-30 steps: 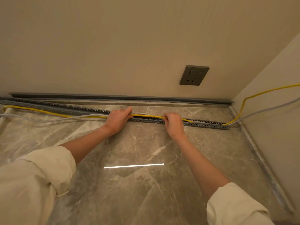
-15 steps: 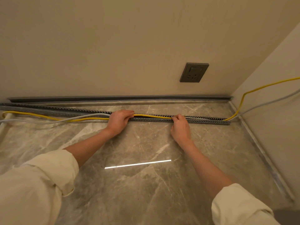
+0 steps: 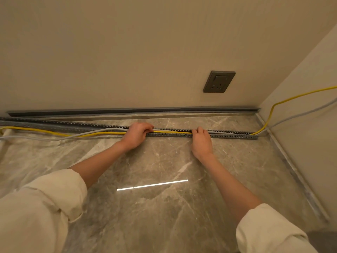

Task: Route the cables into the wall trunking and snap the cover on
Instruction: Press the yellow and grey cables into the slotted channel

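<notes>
A long grey slotted trunking (image 3: 235,136) lies on the marble floor, parallel to the wall. A yellow cable (image 3: 171,132) and a grey cable (image 3: 102,132) run along it; between my hands the yellow one sits inside the channel. My left hand (image 3: 137,134) is curled over the trunking and the cables at the middle. My right hand (image 3: 201,141) presses its fingertips on the channel further right. Left of my left hand both cables lie loose on the floor. A plain grey cover strip (image 3: 145,110) rests along the foot of the wall.
A dark wall socket (image 3: 218,81) sits above the skirting. Both cables climb the right-hand wall (image 3: 310,106) at the corner. A second slotted length (image 3: 36,122) lies at the far left. The floor shows a bright light reflection (image 3: 152,184).
My right hand has slid to the right along the trunking and the yellow cable now lies lower in the channel between my hands. The left hand has kept its place.
</notes>
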